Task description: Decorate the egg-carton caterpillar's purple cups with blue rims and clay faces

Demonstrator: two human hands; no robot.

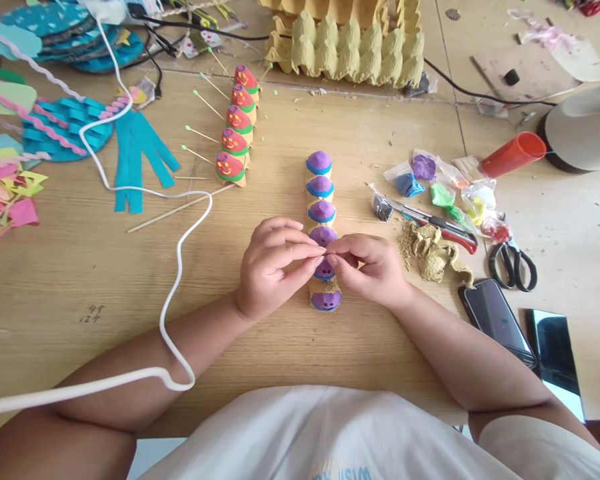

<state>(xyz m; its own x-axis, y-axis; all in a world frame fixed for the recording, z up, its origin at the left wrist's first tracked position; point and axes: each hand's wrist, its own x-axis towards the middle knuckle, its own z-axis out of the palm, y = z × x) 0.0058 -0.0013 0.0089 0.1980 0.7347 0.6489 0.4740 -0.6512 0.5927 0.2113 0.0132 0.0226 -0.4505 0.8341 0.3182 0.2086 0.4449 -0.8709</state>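
Observation:
A strip of egg-carton cups [322,212] covered in purple and blue clay lies lengthwise in front of me. Small dark eyes show on the nearer cups, and the nearest one has a mouth line. Above the strip's nearer half, my left hand [279,263] and my right hand [367,263] meet with thumbs and forefingers pinched together. Whatever sits between the fingertips is too small to name. Part of the nearer cups is hidden behind the fingers.
Left of the strip stands a red and green egg-carton caterpillar [237,127] with sticks. A white cable [180,260] crosses my left arm. Clay bags [443,195], a utility knife [433,221], scissors [513,265] and a phone [497,320] lie right; egg trays [357,50] stand behind.

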